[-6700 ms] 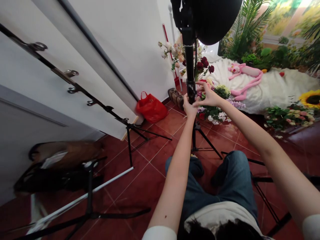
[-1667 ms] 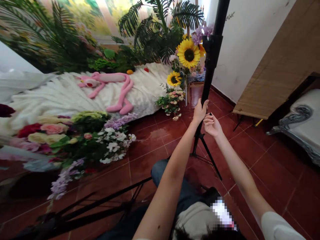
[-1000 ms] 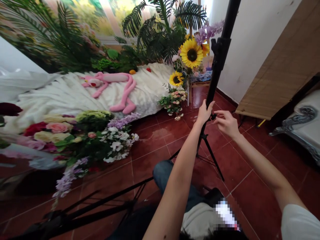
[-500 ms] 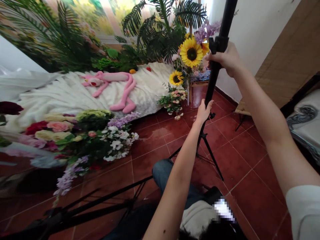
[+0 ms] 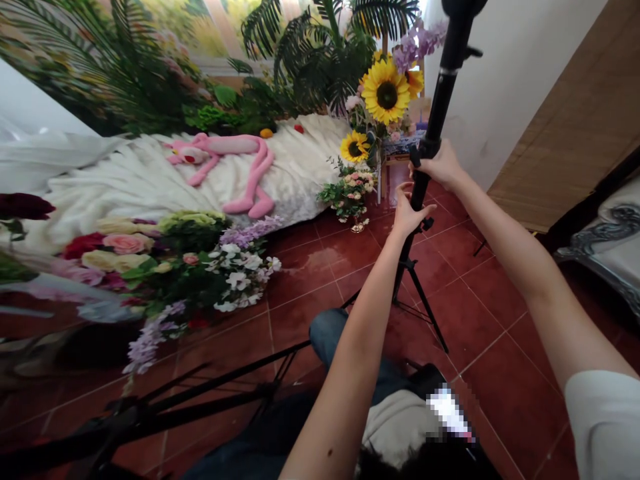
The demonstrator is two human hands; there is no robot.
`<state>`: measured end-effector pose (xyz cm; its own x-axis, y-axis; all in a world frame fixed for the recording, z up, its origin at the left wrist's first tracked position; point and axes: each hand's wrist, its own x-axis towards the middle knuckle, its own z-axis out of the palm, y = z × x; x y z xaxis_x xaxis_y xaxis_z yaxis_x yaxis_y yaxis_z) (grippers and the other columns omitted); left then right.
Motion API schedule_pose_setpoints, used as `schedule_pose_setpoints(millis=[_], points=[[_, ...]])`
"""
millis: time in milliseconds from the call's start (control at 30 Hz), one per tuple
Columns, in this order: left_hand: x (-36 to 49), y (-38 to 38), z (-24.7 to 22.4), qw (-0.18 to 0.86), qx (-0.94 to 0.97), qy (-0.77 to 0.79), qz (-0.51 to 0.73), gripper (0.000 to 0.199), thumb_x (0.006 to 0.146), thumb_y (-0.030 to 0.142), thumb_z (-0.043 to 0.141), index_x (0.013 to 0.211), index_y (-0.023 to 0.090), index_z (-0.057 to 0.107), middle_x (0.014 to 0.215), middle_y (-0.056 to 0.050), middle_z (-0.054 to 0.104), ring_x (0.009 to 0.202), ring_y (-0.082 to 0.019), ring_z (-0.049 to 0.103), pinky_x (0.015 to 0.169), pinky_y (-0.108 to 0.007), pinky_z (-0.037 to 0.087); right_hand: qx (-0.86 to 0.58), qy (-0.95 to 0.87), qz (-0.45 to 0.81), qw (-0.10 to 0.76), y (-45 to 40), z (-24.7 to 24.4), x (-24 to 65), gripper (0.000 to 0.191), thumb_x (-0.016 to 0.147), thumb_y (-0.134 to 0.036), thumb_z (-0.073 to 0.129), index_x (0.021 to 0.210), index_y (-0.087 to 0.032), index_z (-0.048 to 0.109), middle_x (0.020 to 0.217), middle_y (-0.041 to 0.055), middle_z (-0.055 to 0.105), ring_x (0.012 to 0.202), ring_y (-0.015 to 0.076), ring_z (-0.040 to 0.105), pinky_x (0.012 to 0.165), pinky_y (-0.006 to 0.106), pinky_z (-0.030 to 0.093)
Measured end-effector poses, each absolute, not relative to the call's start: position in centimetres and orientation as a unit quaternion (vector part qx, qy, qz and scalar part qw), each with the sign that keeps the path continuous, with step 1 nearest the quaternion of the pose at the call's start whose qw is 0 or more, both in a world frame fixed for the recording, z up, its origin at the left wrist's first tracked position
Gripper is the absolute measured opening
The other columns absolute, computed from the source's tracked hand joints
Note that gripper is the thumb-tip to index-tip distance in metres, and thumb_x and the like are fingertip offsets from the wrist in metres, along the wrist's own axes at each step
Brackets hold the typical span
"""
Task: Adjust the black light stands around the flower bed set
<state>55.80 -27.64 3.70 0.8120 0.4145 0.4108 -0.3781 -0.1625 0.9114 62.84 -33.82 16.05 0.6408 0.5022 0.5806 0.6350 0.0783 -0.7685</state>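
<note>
A black tripod stand [image 5: 437, 110] rises from the tiled floor, leaning a little to the right. My right hand [image 5: 436, 165] is wrapped round the pole at a collar with a knob. Just below it, my left hand [image 5: 409, 212] is against the pole above a lower knob, thumb and fingers curved round it. The stand's spread legs [image 5: 423, 300] rest on the red tiles. The top of the stand runs out of view.
A seated person's knee [image 5: 327, 333] and a lit phone [image 5: 450, 410] are close below. Another black stand [image 5: 210, 407] lies across the lower left. Flowers [image 5: 235, 277], a pink plush toy [image 5: 250, 180] on white cloth [image 5: 305, 160], sunflowers [image 5: 386, 95] and a cardboard panel [image 5: 560, 113] surround.
My right hand has come down with the collar toward my left hand, and the upper pole section has lowered. My left hand's fingers have loosened somewhat. The camera view has shifted slightly.
</note>
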Motion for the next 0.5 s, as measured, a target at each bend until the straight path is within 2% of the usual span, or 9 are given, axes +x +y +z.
schedule_pose_setpoints(millis=[167, 300, 400, 500], points=[[56.6, -27.3, 2.9, 0.652, 0.687, -0.026, 0.320, 0.080, 0.070, 0.046, 0.083, 0.132, 0.028, 0.034, 0.099, -0.003, 0.058, 0.085, -0.016, 0.066, 0.086, -0.041, 0.056, -0.715, -0.426, -0.068, 0.550, -34.1, 12.3, 62.9, 0.040, 0.067, -0.040, 0.084, 0.070, -0.019, 0.050, 0.070, -0.0005, 0.059, 0.080, 0.0180, 0.063, 0.077, 0.036, 0.058], [57.5, -27.2, 2.4, 0.631, 0.691, -0.036, 0.352, 0.067, 0.077, 0.041, 0.078, 0.131, 0.027, 0.042, 0.110, -0.008, 0.060, 0.108, -0.022, 0.062, 0.098, -0.048, 0.052, -0.731, -0.447, -0.079, 0.509, -34.0, 11.2, 63.7, 0.040, 0.069, -0.047, 0.081, 0.077, -0.020, 0.053, 0.075, 0.0018, 0.061, 0.086, 0.0225, 0.064, 0.080, 0.041, 0.058], [58.1, -27.0, 1.9, 0.607, 0.706, -0.033, 0.365, 0.052, 0.082, 0.036, 0.073, 0.128, 0.025, 0.049, 0.116, -0.009, 0.058, 0.120, -0.025, 0.056, 0.106, -0.051, 0.047, -0.745, -0.461, -0.096, 0.473, -34.6, 11.1, 63.6, 0.043, 0.074, -0.053, 0.076, 0.090, -0.019, 0.056, 0.084, 0.0038, 0.064, 0.092, 0.0240, 0.064, 0.083, 0.043, 0.057], [58.4, -27.1, 1.3, 0.593, 0.716, -0.026, 0.366, 0.043, 0.083, 0.032, 0.070, 0.122, 0.023, 0.053, 0.116, -0.009, 0.056, 0.120, -0.025, 0.055, 0.107, -0.051, 0.046, -0.761, -0.462, -0.131, 0.437, -36.3, 11.0, 61.9, 0.052, 0.079, -0.055, 0.071, 0.112, -0.019, 0.053, 0.101, 0.0078, 0.065, 0.099, 0.0246, 0.064, 0.085, 0.043, 0.057]])
